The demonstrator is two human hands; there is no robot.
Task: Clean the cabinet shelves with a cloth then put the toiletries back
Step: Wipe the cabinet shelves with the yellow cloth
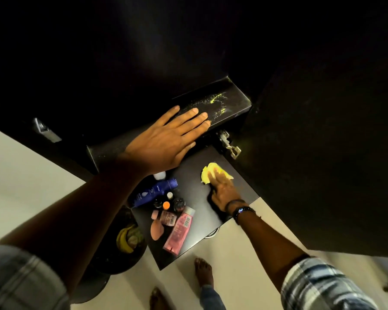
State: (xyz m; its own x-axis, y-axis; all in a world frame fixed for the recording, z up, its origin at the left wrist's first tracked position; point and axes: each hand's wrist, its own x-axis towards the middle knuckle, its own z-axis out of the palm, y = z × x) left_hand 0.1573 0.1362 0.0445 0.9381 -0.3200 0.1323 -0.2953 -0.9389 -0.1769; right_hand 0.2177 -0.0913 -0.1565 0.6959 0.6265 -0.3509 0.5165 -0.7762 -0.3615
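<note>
My left hand (168,137) lies flat and open on the front edge of the upper black shelf (231,101), which carries yellowish dust streaks. My right hand (224,193) presses a yellow cloth (208,174) onto the lower black shelf (202,233), near its back right corner. Toiletries lie on the left part of that lower shelf: a blue Nivea bottle (154,192), a pink bottle (180,230), a small orange-capped bottle (166,205), a peach sponge (155,230) and other small items.
The open black cabinet door (323,164) stands at the right with a metal hinge (230,145). A dark bowl with bananas (127,239) sits below the shelf at left. My bare feet (203,271) stand on the pale floor.
</note>
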